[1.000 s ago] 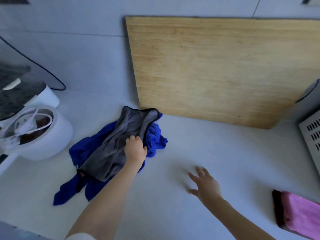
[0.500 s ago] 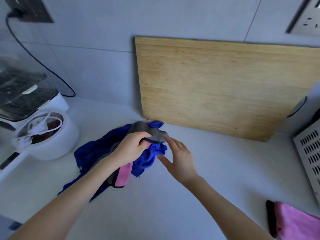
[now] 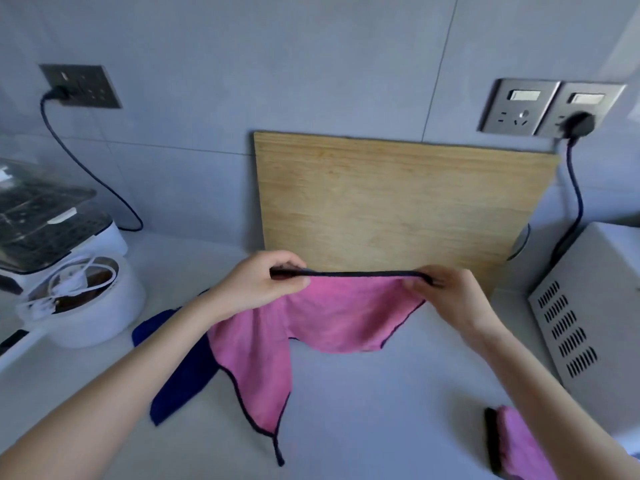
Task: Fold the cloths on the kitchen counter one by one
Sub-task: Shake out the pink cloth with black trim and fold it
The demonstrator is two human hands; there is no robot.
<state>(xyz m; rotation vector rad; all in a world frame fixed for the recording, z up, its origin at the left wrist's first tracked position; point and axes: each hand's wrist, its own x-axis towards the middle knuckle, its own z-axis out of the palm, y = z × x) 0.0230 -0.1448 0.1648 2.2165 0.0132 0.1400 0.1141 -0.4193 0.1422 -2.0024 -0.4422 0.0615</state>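
Note:
A pink cloth (image 3: 325, 320) with dark trim hangs in the air above the white counter (image 3: 363, 410), its top edge stretched level. My left hand (image 3: 263, 282) pinches the left end of that edge and my right hand (image 3: 446, 292) pinches the right end. One lower corner droops to a point near the counter. A blue cloth (image 3: 183, 368) lies crumpled on the counter under my left forearm, partly hidden by it. A folded pink cloth (image 3: 516, 445) rests at the front right.
A wooden cutting board (image 3: 398, 206) leans on the tiled wall behind the cloth. A white appliance bowl (image 3: 86, 306) with cords and a steamer (image 3: 41, 216) stand at the left. A vented metal box (image 3: 588, 306) stands at the right. Plugged sockets (image 3: 550, 107) are on the wall.
The grey-and-pink cloth has been lifted off the blue pile and spread between both hands, pink side toward me. The view has tilted upward, showing the wall sockets.

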